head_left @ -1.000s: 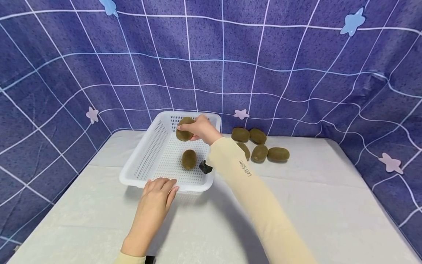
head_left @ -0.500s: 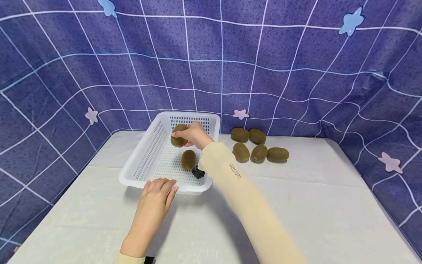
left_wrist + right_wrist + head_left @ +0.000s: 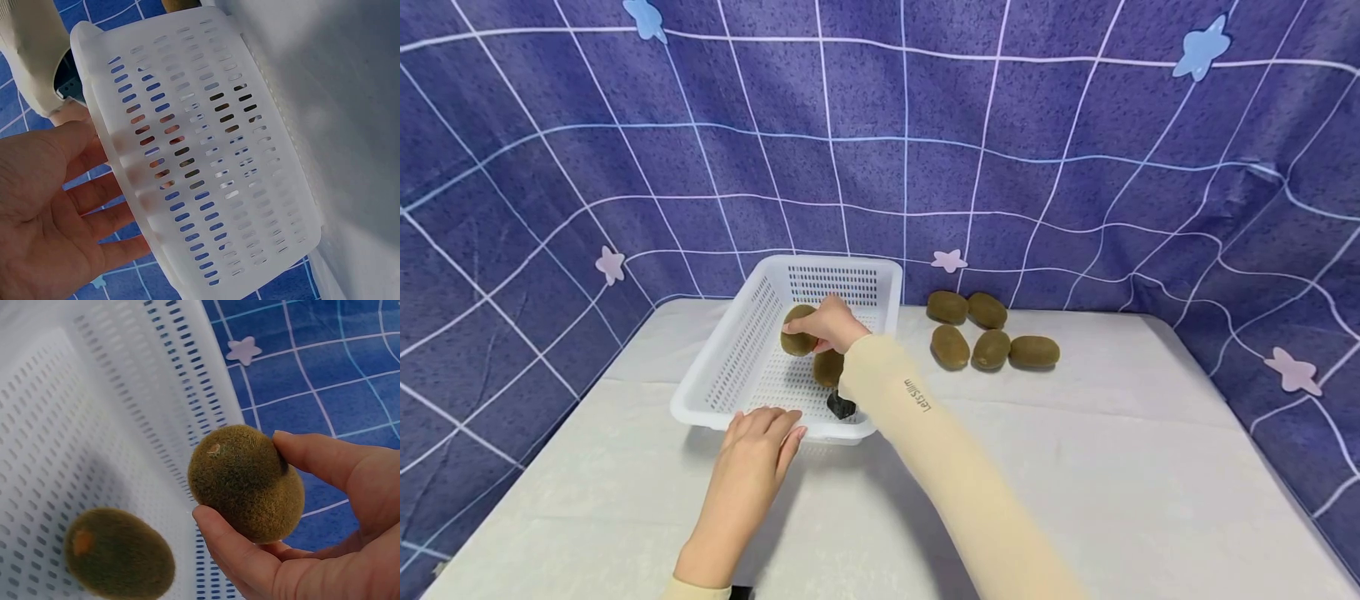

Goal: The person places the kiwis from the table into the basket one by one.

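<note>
inside the white basket (image 3: 119,425) lies one brown kiwi (image 3: 122,557); in front of the basket's slotted wall (image 3: 187,369), the right hand (image 3: 337,562) pinches another fuzzy kiwi (image 3: 245,482). beyond the basket, a star (image 3: 244,350) sits on blue gridded cloth (image 3: 350,412).

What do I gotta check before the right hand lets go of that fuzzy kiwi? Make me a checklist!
1. Good hold: ok. The right hand pinches the held kiwi between thumb and fingers.
2. Over the target: ok. It is inside the rim of the white basket in the head view.
3. Basket steadied: ok. The left hand rests at its near rim.
4. Room inside: ok. Bare floor shows beside the other kiwi.
5. Low enough to release: cannot tell. The gap underneath isn't clear.
6. All kiwis in: not ok. Five kiwis lie on the table.
</note>
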`<state>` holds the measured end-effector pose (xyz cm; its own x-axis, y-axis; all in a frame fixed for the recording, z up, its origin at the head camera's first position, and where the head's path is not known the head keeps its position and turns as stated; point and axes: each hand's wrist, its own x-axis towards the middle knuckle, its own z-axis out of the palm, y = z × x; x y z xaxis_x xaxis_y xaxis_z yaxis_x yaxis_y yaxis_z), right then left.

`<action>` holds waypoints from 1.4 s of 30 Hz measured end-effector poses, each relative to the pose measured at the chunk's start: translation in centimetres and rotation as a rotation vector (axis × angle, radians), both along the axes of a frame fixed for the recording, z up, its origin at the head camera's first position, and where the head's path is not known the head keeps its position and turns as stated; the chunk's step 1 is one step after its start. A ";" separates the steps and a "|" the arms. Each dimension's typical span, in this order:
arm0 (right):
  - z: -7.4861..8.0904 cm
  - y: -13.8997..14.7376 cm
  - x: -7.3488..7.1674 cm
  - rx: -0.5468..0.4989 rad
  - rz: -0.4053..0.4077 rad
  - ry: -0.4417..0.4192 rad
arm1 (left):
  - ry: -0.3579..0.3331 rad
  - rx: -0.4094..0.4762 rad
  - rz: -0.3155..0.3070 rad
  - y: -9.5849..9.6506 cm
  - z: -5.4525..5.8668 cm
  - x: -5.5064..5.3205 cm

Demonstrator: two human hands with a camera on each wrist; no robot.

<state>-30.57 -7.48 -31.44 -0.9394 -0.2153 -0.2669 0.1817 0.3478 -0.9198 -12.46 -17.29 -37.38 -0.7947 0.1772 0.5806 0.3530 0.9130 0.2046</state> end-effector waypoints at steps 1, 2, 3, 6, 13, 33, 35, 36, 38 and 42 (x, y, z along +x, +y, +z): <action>-0.1 -0.2 0.1 0.014 0.001 -0.005 | -0.002 -0.001 0.001 0.0 0.0 0.0; -0.3 -0.3 0.1 0.023 0.004 -0.010 | -0.004 0.000 0.002 0.0 0.0 0.0; -0.4 -0.5 0.2 0.033 0.010 -0.014 | -0.006 0.001 0.002 -0.1 0.0 0.0; -0.6 -1.0 0.4 0.056 0.027 -0.025 | -0.012 0.000 0.004 -0.1 0.0 0.0; -0.8 -1.8 0.6 0.078 0.051 -0.028 | -0.021 0.001 0.002 -0.1 0.2 0.1; -0.7 -1.4 0.7 0.131 0.135 -0.070 | -0.016 0.004 -0.001 0.0 0.3 0.1; -0.7 -1.4 0.6 0.145 0.141 -0.075 | -0.014 0.005 -0.001 -0.1 0.3 0.1; -0.6 -1.4 0.6 0.147 0.144 -0.076 | -0.012 0.005 -0.001 -0.1 0.3 0.1; -0.5 -1.4 0.5 0.143 0.143 -0.081 | -0.012 0.006 -0.002 -0.1 0.3 0.1; -0.1 -1.2 0.6 0.133 0.145 -0.071 | -0.017 0.008 -0.001 0.0 0.3 0.1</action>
<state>-29.98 -8.66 -31.52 -0.8791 -0.3050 -0.3663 0.1837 0.4923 -0.8508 -12.33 -17.32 -37.08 -0.8044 0.1734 0.5682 0.3506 0.9107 0.2184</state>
